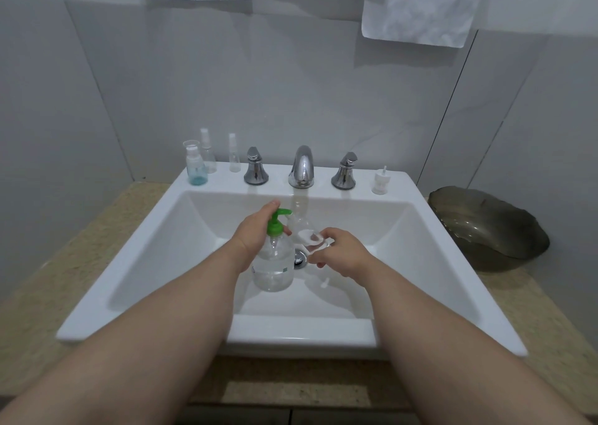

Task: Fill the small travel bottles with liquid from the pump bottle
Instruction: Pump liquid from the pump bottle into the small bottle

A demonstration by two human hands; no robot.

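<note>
A clear pump bottle [273, 263] with a green pump head [279, 219] is held over the white sink [207, 217]. My left hand [255, 230] grips its neck, with a finger on top of the pump. My right hand [339, 251] holds a small clear travel bottle [312, 240] with a white rim, its open mouth just right of the nozzle. Three small travel bottles stand on the sink's back left ledge: one with blue liquid [195, 165] and two clear spray bottles [207, 154] [234, 157]. A white pump cap [379, 182] sits on the back right ledge.
A chrome faucet [302, 167] with two handles [255, 167] [345, 172] stands behind the basin. The drain [300, 258] lies beneath the hands. A dark glass bowl [488, 227] rests on the speckled counter [48, 279] at right. White towels [420, 7] hang above.
</note>
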